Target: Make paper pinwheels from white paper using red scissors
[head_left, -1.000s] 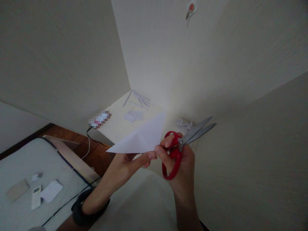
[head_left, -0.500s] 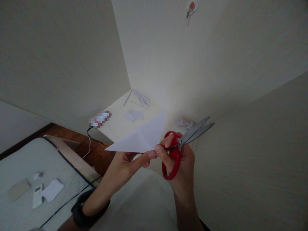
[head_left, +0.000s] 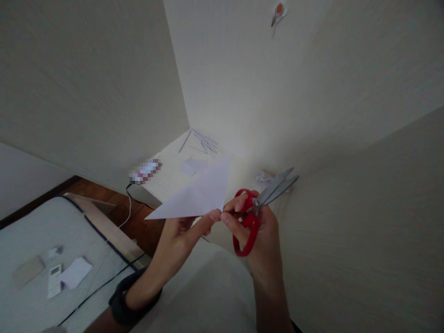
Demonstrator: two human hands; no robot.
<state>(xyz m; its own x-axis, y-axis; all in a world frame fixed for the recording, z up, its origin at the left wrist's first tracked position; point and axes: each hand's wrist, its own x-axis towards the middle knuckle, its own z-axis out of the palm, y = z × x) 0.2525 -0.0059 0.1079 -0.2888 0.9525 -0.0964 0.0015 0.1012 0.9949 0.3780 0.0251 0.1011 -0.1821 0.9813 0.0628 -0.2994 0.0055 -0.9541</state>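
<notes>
Keep the folded white paper [head_left: 199,196] taut and level in front of you, above the near edge of the small table [head_left: 166,178], so its corner stays easy to reach. Your left hand [head_left: 180,236] pinches its lower right corner, fingers closed on it. Your right hand [head_left: 258,226] is closed through the red-handled scissors [head_left: 256,210], blades nearly together and pointing away from the sheet.
</notes>
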